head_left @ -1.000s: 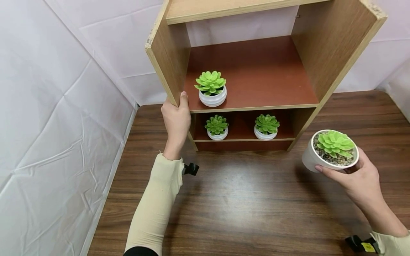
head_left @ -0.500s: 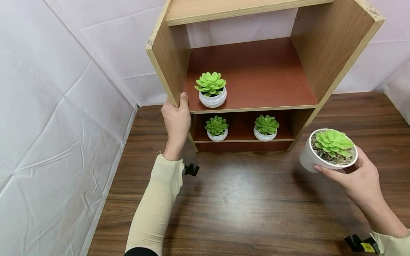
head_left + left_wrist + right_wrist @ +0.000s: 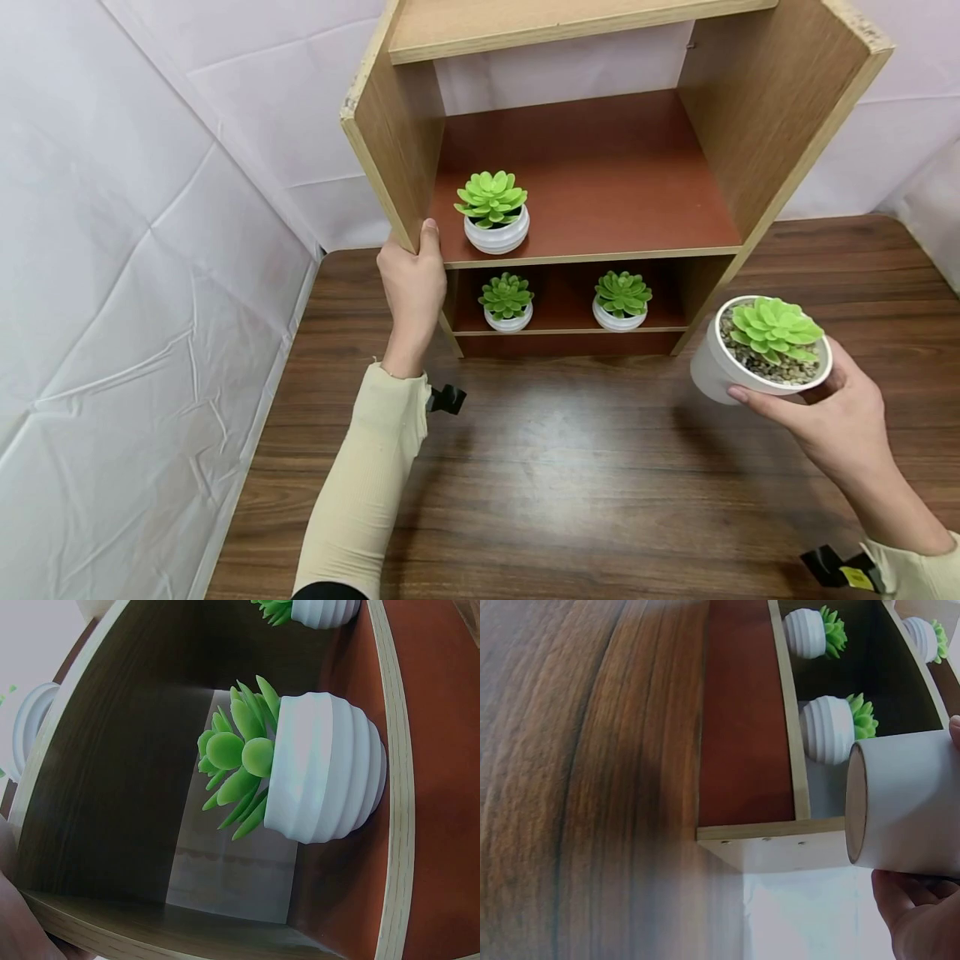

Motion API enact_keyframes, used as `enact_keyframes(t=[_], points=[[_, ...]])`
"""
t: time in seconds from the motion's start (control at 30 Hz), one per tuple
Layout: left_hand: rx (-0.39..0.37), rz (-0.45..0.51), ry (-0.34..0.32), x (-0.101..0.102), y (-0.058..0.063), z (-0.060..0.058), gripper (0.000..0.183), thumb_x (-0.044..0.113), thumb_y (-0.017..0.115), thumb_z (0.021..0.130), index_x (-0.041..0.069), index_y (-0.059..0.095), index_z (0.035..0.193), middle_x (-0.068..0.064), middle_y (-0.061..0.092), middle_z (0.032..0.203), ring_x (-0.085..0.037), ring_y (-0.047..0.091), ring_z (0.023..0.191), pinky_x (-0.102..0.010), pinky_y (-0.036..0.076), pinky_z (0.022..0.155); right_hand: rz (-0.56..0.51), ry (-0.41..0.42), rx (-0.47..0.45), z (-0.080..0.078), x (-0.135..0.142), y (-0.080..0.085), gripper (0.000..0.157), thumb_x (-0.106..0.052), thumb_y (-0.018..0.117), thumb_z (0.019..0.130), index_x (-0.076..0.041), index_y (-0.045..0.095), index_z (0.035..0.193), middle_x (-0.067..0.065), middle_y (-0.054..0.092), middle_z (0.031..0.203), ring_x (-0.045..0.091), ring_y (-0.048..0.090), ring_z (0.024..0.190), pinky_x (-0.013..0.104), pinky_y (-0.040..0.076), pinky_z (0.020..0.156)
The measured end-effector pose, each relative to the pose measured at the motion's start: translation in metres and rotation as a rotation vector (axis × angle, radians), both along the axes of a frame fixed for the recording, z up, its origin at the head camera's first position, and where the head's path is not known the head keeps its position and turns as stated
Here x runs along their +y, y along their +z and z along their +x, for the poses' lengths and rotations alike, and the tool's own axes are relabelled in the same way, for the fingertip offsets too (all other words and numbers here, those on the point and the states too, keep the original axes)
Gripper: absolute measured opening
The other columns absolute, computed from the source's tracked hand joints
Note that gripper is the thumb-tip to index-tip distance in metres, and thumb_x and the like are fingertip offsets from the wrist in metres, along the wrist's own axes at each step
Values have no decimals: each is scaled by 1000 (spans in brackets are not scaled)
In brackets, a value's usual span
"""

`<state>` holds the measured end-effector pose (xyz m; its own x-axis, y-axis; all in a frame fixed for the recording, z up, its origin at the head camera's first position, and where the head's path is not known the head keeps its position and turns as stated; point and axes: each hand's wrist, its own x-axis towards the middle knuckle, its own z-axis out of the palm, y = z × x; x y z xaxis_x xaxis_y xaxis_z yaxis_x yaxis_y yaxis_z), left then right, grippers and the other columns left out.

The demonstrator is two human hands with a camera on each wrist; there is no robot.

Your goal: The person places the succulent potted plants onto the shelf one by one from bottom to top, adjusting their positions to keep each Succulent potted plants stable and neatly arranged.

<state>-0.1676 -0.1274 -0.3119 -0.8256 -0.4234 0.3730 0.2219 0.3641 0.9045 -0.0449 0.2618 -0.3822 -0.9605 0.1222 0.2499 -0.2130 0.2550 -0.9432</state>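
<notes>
My left hand (image 3: 412,279) grips the left side panel of a wooden shelf unit (image 3: 780,125), thumb on the inner face. In my right hand (image 3: 843,412) is a potted succulent (image 3: 776,329) in a smooth white pot with pebbles round the plant. It is held above the table, right of the shelf, thumb on the near side of the pot. The right wrist view shows the pot's round base (image 3: 857,804). A succulent in a ribbed white pot (image 3: 497,236) stands at the left of the middle shelf. Two more, the left succulent (image 3: 507,304) and the right succulent (image 3: 621,304), stand on the lower shelf.
The red-brown middle shelf (image 3: 622,183) extends right of its plant. A top board (image 3: 570,25) spans above it. Below lies a brown wood-grain table (image 3: 570,467). White sheeting (image 3: 135,317) hangs at the left and behind the unit.
My right hand has moved slightly left toward the shelf with the potted succulent. My left hand keeps its grip on the side panel.
</notes>
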Motion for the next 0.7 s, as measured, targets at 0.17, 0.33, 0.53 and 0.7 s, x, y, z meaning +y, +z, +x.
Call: enact_keyframes(t=[0.17,0.33,0.53,0.7], points=[[-12,10,3,0,0,1,27,21,57,99,-5,66,103,-15,67,87,-18,57,72,-35,45,65,83,-13,18,2,-4,6,95,24,80,61,-9,49,144,1,59,127,9,57,106,11,47,73],[-17,15,5,-1,-1,1,29,21,58,99,-5,66,107,-16,68,92,-20,59,76,-37,46,68,66,-5,42,2,-9,14,97,27,80,58,-6,49,143,4,60,128,11,58,106,12,48,74],[-14,2,3,0,-1,1,29,21,58,99,-5,66,108,-16,69,94,-19,60,76,-37,47,69,-9,24,73,4,-13,23,96,32,77,55,-2,50,142,8,59,129,13,59,107,13,49,75],[5,2,6,0,-1,0,28,20,58,98,-6,66,107,-16,68,92,-18,60,76,-37,47,68,-94,49,90,4,-15,28,92,33,75,54,3,52,138,10,61,126,14,60,105,14,49,75]])
